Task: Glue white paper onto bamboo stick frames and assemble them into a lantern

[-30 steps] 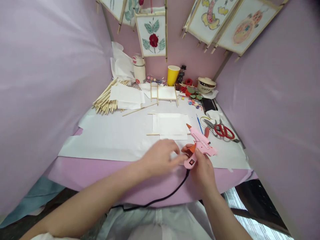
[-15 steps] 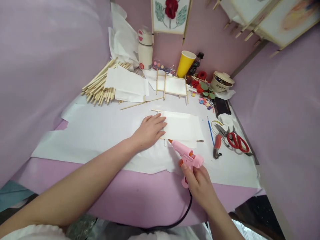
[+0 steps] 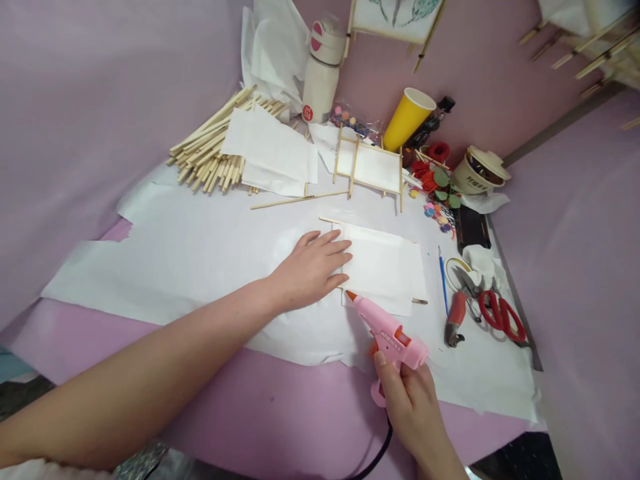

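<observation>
My left hand [image 3: 316, 268] lies flat, fingers spread, on the left end of a white paper sheet [image 3: 383, 263]. A thin wooden stick [image 3: 327, 220] pokes out past the sheet's upper left corner, and another stick end [image 3: 420, 301] shows at its lower right. In my right hand [image 3: 413, 403] is a pink hot glue gun [image 3: 387, 330], held by its handle with a black cord trailing down. Its orange nozzle points at the sheet's lower left edge, close to my left fingertips. Whether the tip touches the paper I cannot tell.
Behind lie a pile of wooden sticks [image 3: 215, 147], a small stick frame [image 3: 375, 167], a bottle [image 3: 320, 77] and a yellow cup [image 3: 407, 120]. To the right are pliers [image 3: 456, 317], red-handled scissors [image 3: 503, 317], a blue brush [image 3: 443, 280] and a lidded pot [image 3: 480, 170].
The camera view has shifted and tilted, so the table items sit differently in the picture. My left hand still presses the sheet, and the nozzle stays near its lower left edge.
</observation>
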Tool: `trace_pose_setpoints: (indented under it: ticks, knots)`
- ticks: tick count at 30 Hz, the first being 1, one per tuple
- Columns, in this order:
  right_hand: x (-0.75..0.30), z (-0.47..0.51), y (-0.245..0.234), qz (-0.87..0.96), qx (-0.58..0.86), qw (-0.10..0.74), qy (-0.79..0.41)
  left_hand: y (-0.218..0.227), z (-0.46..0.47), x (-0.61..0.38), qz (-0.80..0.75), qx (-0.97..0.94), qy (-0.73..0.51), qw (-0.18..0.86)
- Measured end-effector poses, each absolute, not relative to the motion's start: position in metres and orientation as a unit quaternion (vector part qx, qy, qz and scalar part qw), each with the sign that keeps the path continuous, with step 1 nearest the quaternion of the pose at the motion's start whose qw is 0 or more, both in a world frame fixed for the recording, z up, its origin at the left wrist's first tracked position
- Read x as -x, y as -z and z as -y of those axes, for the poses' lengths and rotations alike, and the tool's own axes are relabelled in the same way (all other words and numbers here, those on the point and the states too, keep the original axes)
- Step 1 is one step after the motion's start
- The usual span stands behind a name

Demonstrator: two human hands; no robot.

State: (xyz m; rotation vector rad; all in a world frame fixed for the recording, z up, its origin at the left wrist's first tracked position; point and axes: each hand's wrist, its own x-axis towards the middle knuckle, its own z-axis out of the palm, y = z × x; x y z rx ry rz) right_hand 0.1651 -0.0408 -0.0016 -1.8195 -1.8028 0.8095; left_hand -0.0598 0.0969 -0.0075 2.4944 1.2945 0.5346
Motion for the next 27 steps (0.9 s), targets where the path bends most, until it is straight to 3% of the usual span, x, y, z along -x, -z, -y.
trace_pose_setpoints:
  ticks: [27]
  knots:
    - [-0.1662,0.0395,0.0000,0.679,0.647,0.216,-0.273,0.0070,-0.0972,0.0607,-0.446,-0.860,-0.191,0.159]
